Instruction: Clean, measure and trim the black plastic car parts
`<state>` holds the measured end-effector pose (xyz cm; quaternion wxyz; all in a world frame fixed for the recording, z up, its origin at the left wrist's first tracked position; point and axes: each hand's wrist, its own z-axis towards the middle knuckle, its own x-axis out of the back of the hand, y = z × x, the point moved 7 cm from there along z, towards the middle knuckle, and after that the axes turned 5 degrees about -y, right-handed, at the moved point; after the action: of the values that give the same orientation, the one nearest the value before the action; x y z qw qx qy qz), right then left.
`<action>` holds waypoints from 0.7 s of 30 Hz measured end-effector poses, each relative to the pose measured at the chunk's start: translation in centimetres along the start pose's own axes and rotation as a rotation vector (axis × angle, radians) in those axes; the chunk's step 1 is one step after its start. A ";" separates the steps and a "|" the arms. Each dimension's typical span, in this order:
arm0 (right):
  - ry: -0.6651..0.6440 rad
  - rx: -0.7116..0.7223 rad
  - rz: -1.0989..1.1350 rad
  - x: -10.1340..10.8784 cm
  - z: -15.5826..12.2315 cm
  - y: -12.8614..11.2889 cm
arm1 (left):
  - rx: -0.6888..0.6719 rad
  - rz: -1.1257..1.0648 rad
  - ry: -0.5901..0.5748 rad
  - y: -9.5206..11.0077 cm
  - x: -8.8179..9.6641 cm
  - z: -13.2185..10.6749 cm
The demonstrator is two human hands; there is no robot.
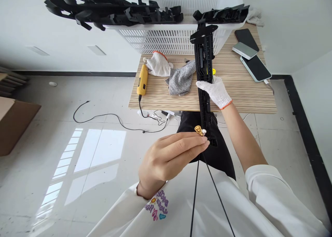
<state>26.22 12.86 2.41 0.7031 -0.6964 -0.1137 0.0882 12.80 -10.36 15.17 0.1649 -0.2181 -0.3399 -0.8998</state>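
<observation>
A long black plastic trim part [203,62] with ribs and clips stands lengthwise in front of me, from the basket's edge down to my lap. My right hand [216,91], in a white knit glove with an orange cuff, is closed round its middle, thumb across the top. My bare left hand [172,152] is at the part's near end, fingers pressed together and thumb hidden. What those fingers pinch I cannot make out. Just past the fingertips shows a small gold and white pendant [198,129], in line with the black cord [196,192] that runs over my shirt.
On the wooden table [241,100] lie a grey cloth [181,78], a white glove [158,64], a yellow corded tool [142,80] and several phone-like devices [255,68]. A white basket [166,39] bears more black parts [140,14]. A cable [114,116] crosses the floor.
</observation>
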 end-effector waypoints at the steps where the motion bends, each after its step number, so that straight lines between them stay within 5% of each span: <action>1: -0.001 -0.002 0.000 0.0 0.0 0.0 | -0.020 0.017 -0.007 0.0 0.0 0.0; 21: -0.011 0.023 0.026 -0.1 0.0 0.0 | -0.094 0.053 -0.015 -0.1 0.0 0.6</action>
<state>26.09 12.85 2.45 0.7093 -0.6891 -0.1076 0.1022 12.87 -9.88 15.49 0.1757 -0.2415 -0.2927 -0.9084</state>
